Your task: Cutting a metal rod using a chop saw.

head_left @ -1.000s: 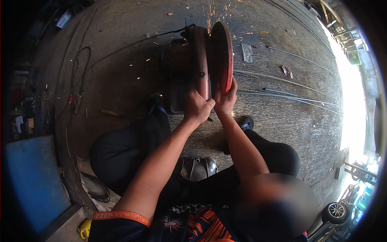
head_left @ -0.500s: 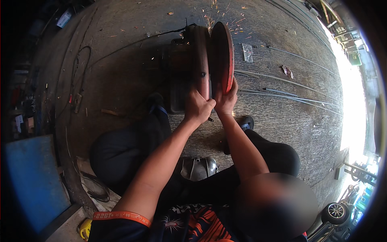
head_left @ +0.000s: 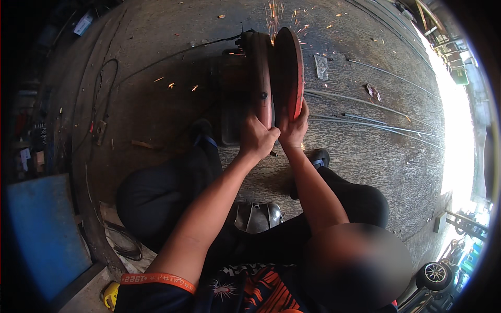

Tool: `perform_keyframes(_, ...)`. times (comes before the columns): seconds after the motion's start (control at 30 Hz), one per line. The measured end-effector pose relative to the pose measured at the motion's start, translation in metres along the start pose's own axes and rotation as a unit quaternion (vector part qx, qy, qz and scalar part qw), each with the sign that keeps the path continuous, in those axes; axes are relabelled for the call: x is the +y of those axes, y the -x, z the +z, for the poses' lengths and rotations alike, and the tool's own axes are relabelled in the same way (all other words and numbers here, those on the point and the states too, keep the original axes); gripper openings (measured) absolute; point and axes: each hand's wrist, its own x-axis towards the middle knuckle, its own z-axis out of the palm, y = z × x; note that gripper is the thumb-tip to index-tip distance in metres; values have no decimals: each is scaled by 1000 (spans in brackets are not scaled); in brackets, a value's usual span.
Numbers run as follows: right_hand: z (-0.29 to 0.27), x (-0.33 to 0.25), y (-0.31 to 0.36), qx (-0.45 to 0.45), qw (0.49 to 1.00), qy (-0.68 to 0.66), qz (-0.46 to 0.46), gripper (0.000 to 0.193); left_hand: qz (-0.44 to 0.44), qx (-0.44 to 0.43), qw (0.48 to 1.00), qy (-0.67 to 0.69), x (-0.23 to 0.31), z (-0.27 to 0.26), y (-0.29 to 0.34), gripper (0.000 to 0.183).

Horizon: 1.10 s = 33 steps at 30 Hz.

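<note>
A red round disc stands on edge beside the reddish curved guard of a dark machine on the floor. My right hand is closed on the disc's near rim, its fingers partly hidden behind it. At the near end of the guard, my left hand is wrapped round it, thumb pointing right, close beside my right hand. Sparks spray from the far end, between disc and guard. What touches there is hidden.
My feet flank the machine. A grey metal cover lies between my legs. Thin metal rods and a clear plastic bag lie to the right. A cable runs left; a blue panel stands at near left.
The sparks at the far end now rise in a taller, denser spray, and a few lie farther left. Both hands, the disc and the guard hold almost the same place.
</note>
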Motion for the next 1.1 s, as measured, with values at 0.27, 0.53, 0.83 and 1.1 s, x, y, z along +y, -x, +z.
perform_keyframes(0.27, 0, 1, 0, 1, 1000, 10, -8, 56, 41, 37, 998, -10, -4, 4, 0, 44)
perform_keyframes(0.53, 0, 1, -1, 9, 999, 19, -25, 57, 15, 1, 1000, 4, -4, 0, -1, 55)
perform_keyframes(0.83, 0, -1, 0, 9, 1000, 15, -8, 58, 44, 37, 998, 6, -8, 4, 0, 42)
perform_keyframes(1.1, 0, -1, 0, 1, 1000, 11, 2, 59, 36, 36, 999, -2, -9, 4, 0, 43)
